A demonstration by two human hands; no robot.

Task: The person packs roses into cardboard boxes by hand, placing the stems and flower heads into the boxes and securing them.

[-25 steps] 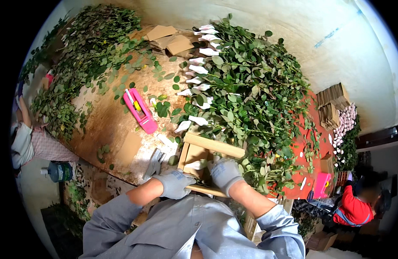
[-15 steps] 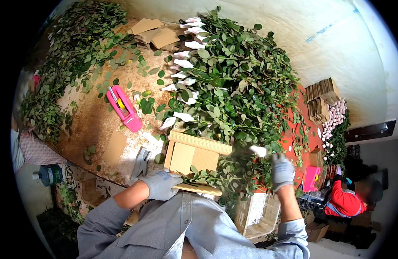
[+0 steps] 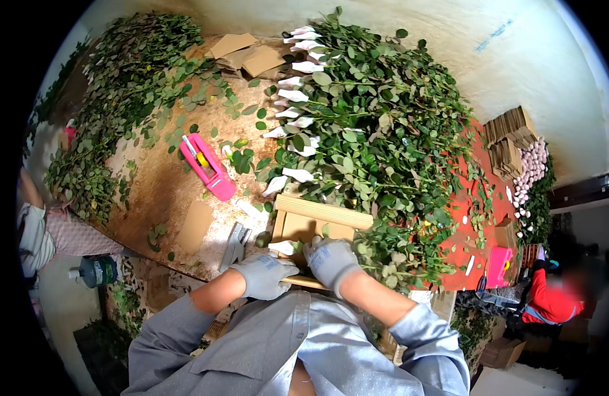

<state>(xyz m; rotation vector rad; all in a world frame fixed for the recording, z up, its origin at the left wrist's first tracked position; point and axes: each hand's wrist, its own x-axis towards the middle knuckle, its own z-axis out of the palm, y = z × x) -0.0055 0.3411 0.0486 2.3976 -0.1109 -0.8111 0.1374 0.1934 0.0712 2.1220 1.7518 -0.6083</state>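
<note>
Both my hands wear grey gloves and meet at the near edge of a shallow wooden frame (image 3: 321,212) on the brown table. My left hand (image 3: 263,275) is curled at the frame's near left corner, its fingertips on a white-wrapped flower bud (image 3: 283,247). My right hand (image 3: 331,261) is closed over the leafy stem that runs from that bud to the right. Just beyond the frame lies a big heap of leafy stems (image 3: 377,138) with several white-wrapped buds along its left side.
A pink tool (image 3: 209,168), a cardboard sheet (image 3: 195,226) and a grey metal stapler (image 3: 235,244) lie left of the frame. Loose greenery (image 3: 119,99) covers the far left. One person's arm (image 3: 34,228) is at the left, another in red (image 3: 554,298) at the right, near cardboard stacks (image 3: 509,138).
My right hand, which had reached out right into the stems, has come back to the frame beside my left hand. The left hand has stayed at the frame's near corner.
</note>
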